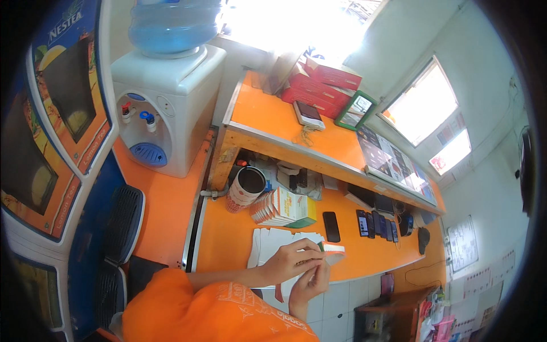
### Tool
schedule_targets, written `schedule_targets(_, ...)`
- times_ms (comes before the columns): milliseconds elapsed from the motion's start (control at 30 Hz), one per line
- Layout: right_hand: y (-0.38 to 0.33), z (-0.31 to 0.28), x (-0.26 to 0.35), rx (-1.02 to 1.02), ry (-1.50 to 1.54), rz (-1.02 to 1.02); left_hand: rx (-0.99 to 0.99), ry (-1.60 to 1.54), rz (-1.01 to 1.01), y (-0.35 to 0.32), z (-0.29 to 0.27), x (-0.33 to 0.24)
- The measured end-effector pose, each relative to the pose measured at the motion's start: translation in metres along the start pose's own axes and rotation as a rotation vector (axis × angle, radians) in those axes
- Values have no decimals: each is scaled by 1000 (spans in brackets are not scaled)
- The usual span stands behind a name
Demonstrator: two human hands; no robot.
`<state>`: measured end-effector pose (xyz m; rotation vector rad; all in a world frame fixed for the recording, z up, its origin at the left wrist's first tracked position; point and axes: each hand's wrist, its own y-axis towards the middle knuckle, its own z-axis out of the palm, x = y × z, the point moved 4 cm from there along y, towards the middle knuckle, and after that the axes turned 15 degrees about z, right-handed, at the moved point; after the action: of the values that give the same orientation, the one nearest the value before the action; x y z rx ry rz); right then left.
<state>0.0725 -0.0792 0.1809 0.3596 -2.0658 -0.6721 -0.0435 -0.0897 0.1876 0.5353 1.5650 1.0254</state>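
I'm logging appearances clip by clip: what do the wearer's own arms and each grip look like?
The left grip and right grip are human hands, ungloved. The left forearm is bare below an orange sleeve; the orange shirt carries pale line drawings and lettering.

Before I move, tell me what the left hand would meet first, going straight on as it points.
The left hand would likely first meet the small curved white item with a green edge, just ahead, beside the right hand; depth is unclear, so they may already touch.
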Motion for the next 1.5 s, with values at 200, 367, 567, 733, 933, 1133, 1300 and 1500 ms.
schedule_targets(200,-5,3,-17,189,566,463,94,-128,-50,-1,10,9)
schedule_targets(367,-19,6,-40,310,1036,807,-24,-576,-601,-19,18,32)
schedule_targets(567,-24,2,-68,493,1255,900,347,115,-170,-20,38,38)
schedule_targets(733,-29,-2,-68,603,983,1026,343,-179,-495,-42,51,45)
schedule_targets(933,7,-62,-40,602,312,534,359,22,-296,-18,31,44)
schedule_targets(1133,28,-104,-100,104,410,600,444,154,-93,-30,38,57)
schedule_targets(1300,-8,-36,-128,400,708,719,423,46,-296,-54,60,93)
schedule_targets(1500,-21,-59,-113,-139,321,404,353,-86,-509,-38,89,74)
